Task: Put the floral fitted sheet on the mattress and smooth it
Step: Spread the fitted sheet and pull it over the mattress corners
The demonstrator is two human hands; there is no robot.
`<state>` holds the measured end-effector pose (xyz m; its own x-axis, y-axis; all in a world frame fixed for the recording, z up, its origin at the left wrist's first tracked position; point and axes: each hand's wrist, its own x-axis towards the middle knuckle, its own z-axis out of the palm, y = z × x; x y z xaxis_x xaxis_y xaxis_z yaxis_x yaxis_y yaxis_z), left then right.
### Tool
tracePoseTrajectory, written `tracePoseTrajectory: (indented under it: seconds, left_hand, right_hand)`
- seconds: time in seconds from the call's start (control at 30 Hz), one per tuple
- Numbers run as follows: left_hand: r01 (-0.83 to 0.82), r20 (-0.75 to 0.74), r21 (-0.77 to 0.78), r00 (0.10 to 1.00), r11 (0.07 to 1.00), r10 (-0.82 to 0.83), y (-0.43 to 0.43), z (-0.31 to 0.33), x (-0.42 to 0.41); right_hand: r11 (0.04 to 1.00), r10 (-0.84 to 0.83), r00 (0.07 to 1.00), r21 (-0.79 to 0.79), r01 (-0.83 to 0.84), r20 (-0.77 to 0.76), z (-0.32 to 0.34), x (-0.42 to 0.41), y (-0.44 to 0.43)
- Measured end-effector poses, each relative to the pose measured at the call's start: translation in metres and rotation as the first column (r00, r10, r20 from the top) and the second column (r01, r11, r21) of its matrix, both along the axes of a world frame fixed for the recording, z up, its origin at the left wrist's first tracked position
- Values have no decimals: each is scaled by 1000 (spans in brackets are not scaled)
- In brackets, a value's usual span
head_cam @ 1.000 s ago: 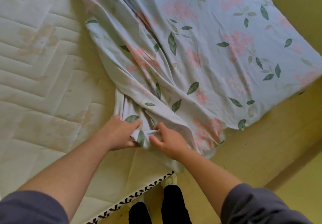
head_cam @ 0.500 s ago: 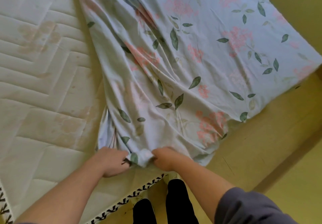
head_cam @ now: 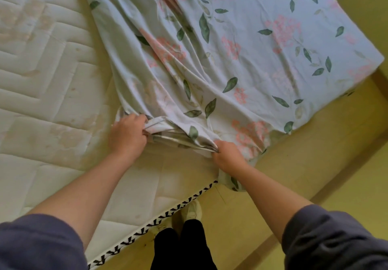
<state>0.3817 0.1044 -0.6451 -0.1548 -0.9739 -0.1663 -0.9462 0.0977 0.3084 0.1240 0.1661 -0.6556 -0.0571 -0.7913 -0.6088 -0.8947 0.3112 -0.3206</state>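
Floral fitted sheet [head_cam: 241,44] covers far right part of mattress [head_cam: 42,80]. Left hand [head_cam: 128,135] and right hand [head_cam: 227,156], each grip clamped on bunched hem near mattress corner. Advice: spread hem, hook elastic under corner, pull evenly.

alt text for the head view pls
A person's left hand and right hand grip the bunched edge of a floral fitted sheet near a mattress corner. The sheet covers the right side; the quilted left side lies bare.

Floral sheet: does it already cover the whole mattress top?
No, the quilted mattress lies bare left of the floral sheet, whose bunched edge the left hand and right hand grip.
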Motion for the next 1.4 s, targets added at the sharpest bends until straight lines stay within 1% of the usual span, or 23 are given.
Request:
tracePoseTrajectory:
  seconds: [0.07, 0.1, 0.17, 0.2, 0.27, 0.3, 0.33, 0.4, 0.43, 0.5, 0.57, 0.6, 0.63, 0.73, 0.8, 0.87, 0.93, 1.03, 1.13, 1.2, 1.3, 1.33, 1.4]
  left_hand:
    - [-2, -153, 160, 988, 987, 27, 0, -2, -9]
    - [88, -103, 235, 992, 968, -65, 3, -3, -11]
    - [275, 112, 418, 930, 866, -349, 17, -5, -2]
    - [309, 177, 539, 868, 783, -464, 27, -4, 6]
    - [285, 175, 742, 791, 606, -586, 61, -11, 30]
    - [259, 151, 803, 783, 537, -603, 78, -12, 39]
    - [248, 126, 826, 794, 506, -595, 87, -11, 45]
    - [283, 76, 782, 841, 555, -536, 88, -6, 51]
    - [324, 78, 744, 826, 584, -558, 81, -4, 52]
    - [401, 140, 660, 766, 635, -628, 63, 3, 49]
    - [462, 209, 543, 734, 701, -646, 52, 6, 44]
    - [445, 219, 475, 776, 759, -592, 48, 7, 41]
    - [383, 207, 430, 840, 817, -503, 46, 7, 40]
    - [129, 100, 384, 979, 914, -180, 43, 4, 40]
    - [85, -7, 320, 996, 943, -87, 42, 4, 42]
    - [205, -10, 327, 977, 923, -213, 44, 7, 46]
    - [366, 101, 340, 902, 866, -420, 49, 7, 56]
    - [392, 298, 255, 838, 884, -458, 47, 8, 72]
    - [483, 314, 221, 787, 847, -531, 51, 10, 76]
    - [515, 313, 379, 710, 769, -630, 57, 13, 79]
    - [511, 285, 653, 518, 559, -806, 75, 12, 89]
    - [510, 258, 695, 481, 507, -838, 81, 12, 91]
    - [495, 245, 724, 468, 481, -849, 82, 14, 88]
  right_hand:
    - [999, 29, 991, -22, -32, -133, -6, -10, 1]
    - [1000, 7, 988, -28, -12, -155, -7, -13, 1]
    - [996, 36, 999, 87, -32, -41, -9, -11, 9]
    - [970, 133, 990, 196, -141, 52, -8, -5, 17]
    - [839, 343, 922, 381, -388, 182, -11, 17, 42]
    - [789, 392, 895, 424, -445, 211, -13, 26, 55]
    - [785, 403, 887, 414, -461, 225, -15, 30, 61]
    - [860, 334, 912, 318, -398, 239, -16, 28, 60]
    - [883, 327, 915, 268, -385, 236, -15, 22, 54]
    - [857, 425, 887, 234, -459, 181, -10, 9, 40]
    - [800, 555, 831, 243, -548, 44, -10, 5, 28]
    - [802, 569, 823, 225, -553, -3, -10, 8, 24]
    - [840, 517, 856, 202, -504, -14, -10, 14, 20]
    - [965, 211, 966, 124, -230, 148, -12, 36, 18]
    - [975, 165, 936, 89, -202, 312, -10, 48, 24]
    - [925, 276, 882, 146, -352, 382, -8, 59, 36]
    - [889, 370, 901, 194, -415, 228, -11, 64, 45]
    - [954, 290, 956, 90, -286, -34, -13, 64, 46]
    - [970, 243, 969, 42, -241, -44, -10, 70, 57]
    - [957, 270, 962, 121, -264, -37, -8, 81, 75]
    - [884, 402, 915, 273, -378, -35, -10, 101, 103]
    - [870, 424, 905, 294, -397, -31, -10, 105, 109]
    - [870, 422, 906, 296, -394, -37, -11, 106, 107]
